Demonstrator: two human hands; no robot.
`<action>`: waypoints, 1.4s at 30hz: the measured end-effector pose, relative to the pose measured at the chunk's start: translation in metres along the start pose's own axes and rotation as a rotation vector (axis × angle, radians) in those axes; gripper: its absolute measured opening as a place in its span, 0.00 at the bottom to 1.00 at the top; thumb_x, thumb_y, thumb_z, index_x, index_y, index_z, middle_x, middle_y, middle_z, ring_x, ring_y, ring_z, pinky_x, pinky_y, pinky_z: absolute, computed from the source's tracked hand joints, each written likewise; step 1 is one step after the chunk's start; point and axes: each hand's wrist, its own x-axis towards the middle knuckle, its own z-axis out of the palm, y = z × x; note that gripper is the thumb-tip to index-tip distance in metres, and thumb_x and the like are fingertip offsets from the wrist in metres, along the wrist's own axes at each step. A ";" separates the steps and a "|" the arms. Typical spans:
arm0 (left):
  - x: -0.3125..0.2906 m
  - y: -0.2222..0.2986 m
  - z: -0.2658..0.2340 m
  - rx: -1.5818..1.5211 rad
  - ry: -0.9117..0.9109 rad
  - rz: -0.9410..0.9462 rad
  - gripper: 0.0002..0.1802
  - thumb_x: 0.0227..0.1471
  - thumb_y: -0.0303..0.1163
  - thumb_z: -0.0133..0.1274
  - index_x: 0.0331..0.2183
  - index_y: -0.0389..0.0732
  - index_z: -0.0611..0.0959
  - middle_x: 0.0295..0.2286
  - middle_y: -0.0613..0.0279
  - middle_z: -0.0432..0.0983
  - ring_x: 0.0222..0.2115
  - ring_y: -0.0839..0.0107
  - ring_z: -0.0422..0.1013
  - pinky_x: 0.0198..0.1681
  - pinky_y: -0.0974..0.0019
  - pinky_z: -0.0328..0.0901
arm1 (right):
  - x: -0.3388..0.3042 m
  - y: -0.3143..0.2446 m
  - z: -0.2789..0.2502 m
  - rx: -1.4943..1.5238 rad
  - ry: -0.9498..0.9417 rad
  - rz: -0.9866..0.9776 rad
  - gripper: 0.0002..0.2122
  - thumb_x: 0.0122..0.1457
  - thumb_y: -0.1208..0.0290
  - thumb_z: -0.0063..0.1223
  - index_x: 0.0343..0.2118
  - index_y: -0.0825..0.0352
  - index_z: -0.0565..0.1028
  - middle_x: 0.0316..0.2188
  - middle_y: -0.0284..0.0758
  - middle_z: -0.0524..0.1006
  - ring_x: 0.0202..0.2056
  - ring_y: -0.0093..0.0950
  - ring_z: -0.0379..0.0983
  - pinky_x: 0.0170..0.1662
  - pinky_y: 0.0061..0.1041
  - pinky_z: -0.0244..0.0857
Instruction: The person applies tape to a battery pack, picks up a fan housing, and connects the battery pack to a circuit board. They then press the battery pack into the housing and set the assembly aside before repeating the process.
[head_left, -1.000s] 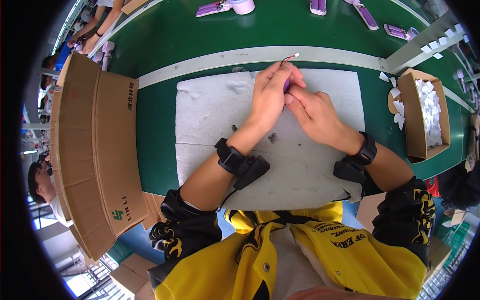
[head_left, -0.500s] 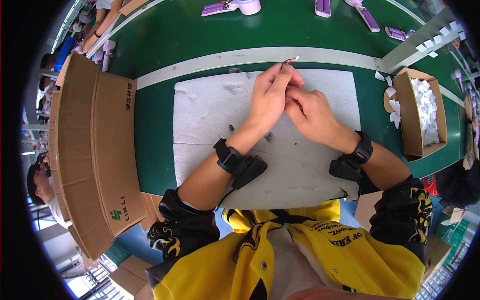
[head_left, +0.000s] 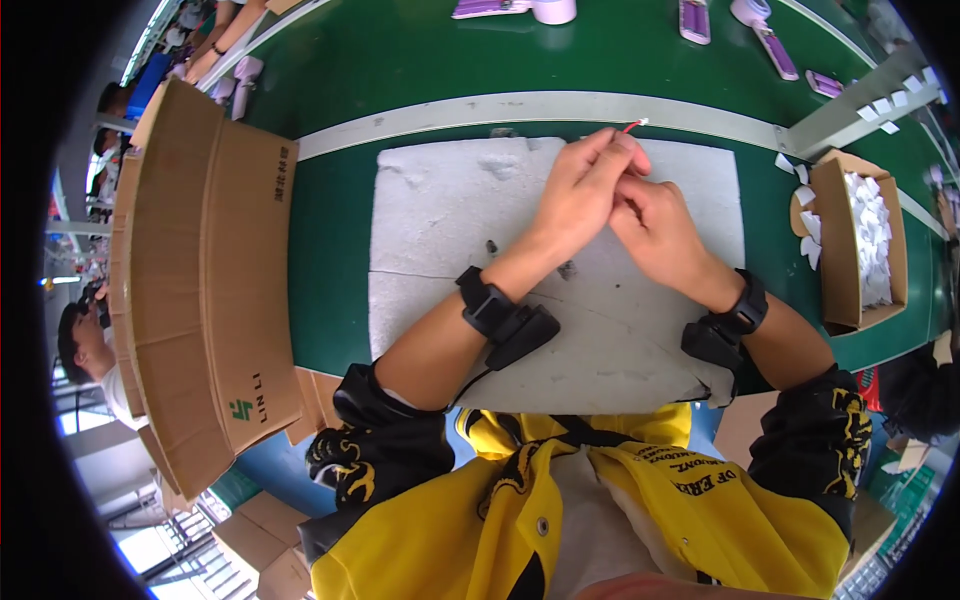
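My left hand (head_left: 585,195) is closed around a thin wire lead (head_left: 630,127). The lead's red strand and small white plug stick out past the fingertips on the far side; whatever else is in the grip is covered by the fingers. Pressed up against it, my right hand (head_left: 662,228) has its thumb and fingers pinched together, and what they hold is hidden. Both hands are above the far right part of a worn white foam board (head_left: 440,220) lying on the green table (head_left: 330,260). Each wrist wears a black strap with a small black device.
A tall cardboard box (head_left: 240,290) stands at the left. On the right is a small open carton (head_left: 840,250) with white paper pieces, some loose beside it. Beyond a pale metal rail (head_left: 480,110) lie several purple handheld devices (head_left: 694,20). Another person's arm (head_left: 225,45) reaches in at far left.
The whole scene has shifted rightward in the picture as my head turned. My hands keep nearly the same pose over the board, and less of the wire's dark strand shows.
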 end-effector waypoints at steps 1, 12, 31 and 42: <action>0.000 0.001 0.001 0.001 -0.004 -0.023 0.16 0.61 0.35 0.42 0.28 0.35 0.77 0.24 0.66 0.72 0.26 0.79 0.66 0.30 0.73 0.63 | -0.001 0.001 -0.001 0.016 -0.005 0.015 0.05 0.52 0.78 0.45 0.28 0.73 0.73 0.17 0.42 0.72 0.17 0.34 0.68 0.22 0.29 0.60; 0.000 0.003 -0.004 0.010 0.014 -0.036 0.17 0.61 0.36 0.42 0.28 0.35 0.78 0.25 0.64 0.73 0.27 0.77 0.67 0.31 0.72 0.63 | 0.001 0.006 0.001 0.045 -0.035 0.089 0.06 0.52 0.79 0.43 0.26 0.74 0.72 0.13 0.35 0.68 0.16 0.23 0.64 0.20 0.25 0.57; 0.011 0.008 -0.023 -0.271 0.415 0.042 0.17 0.63 0.37 0.39 0.29 0.35 0.75 0.29 0.55 0.77 0.31 0.67 0.74 0.39 0.67 0.68 | 0.022 0.000 0.003 0.732 0.517 0.414 0.14 0.57 0.76 0.48 0.47 0.67 0.72 0.34 0.34 0.77 0.26 0.17 0.69 0.25 0.16 0.59; 0.007 0.006 -0.015 -0.186 -0.005 0.040 0.16 0.64 0.36 0.39 0.33 0.35 0.76 0.39 0.52 0.77 0.35 0.71 0.72 0.41 0.68 0.68 | 0.012 0.008 0.004 0.149 0.035 0.076 0.25 0.48 0.76 0.61 0.52 0.69 0.68 0.32 0.32 0.75 0.26 0.19 0.69 0.27 0.19 0.61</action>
